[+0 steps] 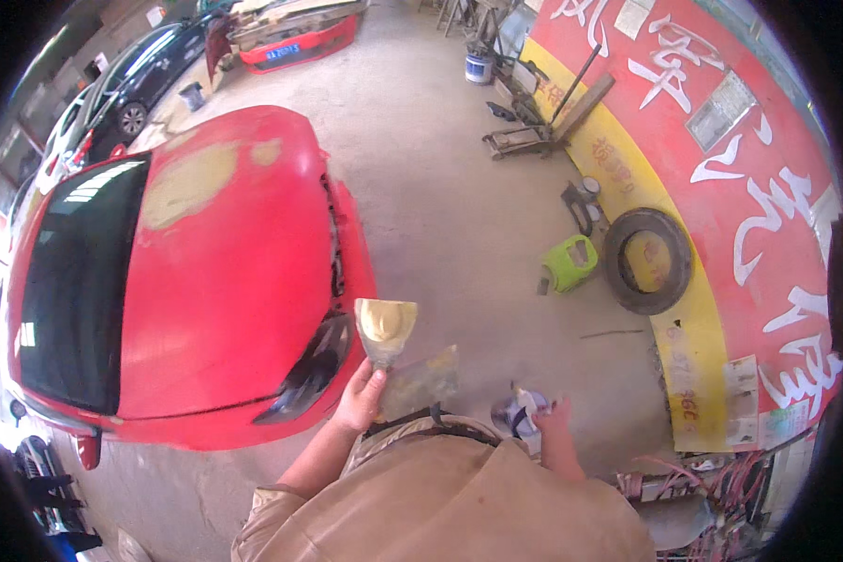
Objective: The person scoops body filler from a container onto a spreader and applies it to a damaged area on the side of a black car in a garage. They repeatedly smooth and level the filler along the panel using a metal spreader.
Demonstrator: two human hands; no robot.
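Observation:
My left hand (358, 398) is closed round the handle of a putty knife (385, 330), held blade up. Beige putty lies thick on its wide blade. Beside that hand, toward my waist, is a flat, stained board (426, 379); whether I touch it is unclear. My right hand (555, 421) is low on the right, next to a white and purple can (518, 410). Blur hides whether its fingers grip the can. To my left stands a red car (225, 281), its hood marked by a large beige putty patch (192, 183) and a smaller one.
A tyre (648, 260) leans by the red and yellow sign wall (721, 187). Near it are a cut green jug (569, 262), a floor jack (520, 140) and a white bucket (478, 67). A loose red bumper (295, 51) and a dark car (155, 70) are farther back.

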